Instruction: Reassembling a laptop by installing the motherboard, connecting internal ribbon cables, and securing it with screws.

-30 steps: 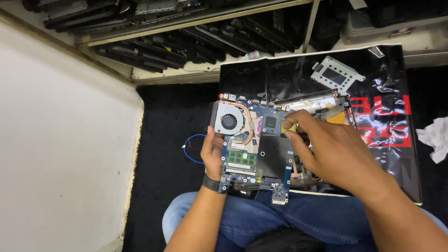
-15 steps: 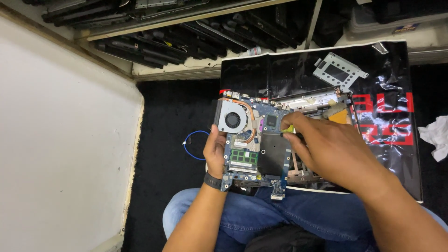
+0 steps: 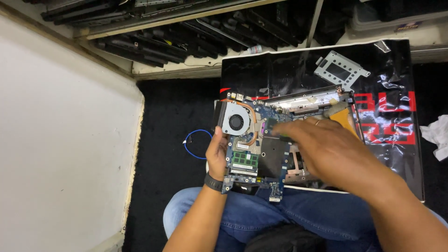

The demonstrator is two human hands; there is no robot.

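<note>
A blue laptop motherboard [image 3: 273,156] with a round grey fan [image 3: 236,122], copper heat pipe and green memory stick [image 3: 245,161] rests over my lap and an opened laptop base [image 3: 308,100]. My left hand [image 3: 217,154], a dark band on its wrist, grips the board's left edge just below the fan. My right hand [image 3: 326,149] lies palm down over the middle of the board, fingertips close together beside the chip area. A thin dark piece shows under those fingertips; whether it is held is unclear.
A black sheet with red print [image 3: 387,116] lies under the base, with a grey metal bracket [image 3: 340,71] on it. A blue cable loop [image 3: 196,144] lies on the dark floor to the left. White wall [image 3: 60,140] at left, crumpled white tissue [image 3: 436,135] at right, stacked laptops [image 3: 186,32] behind.
My right hand has slid a little leftward and lower over the board's middle. My left hand keeps its grip on the board's edge.
</note>
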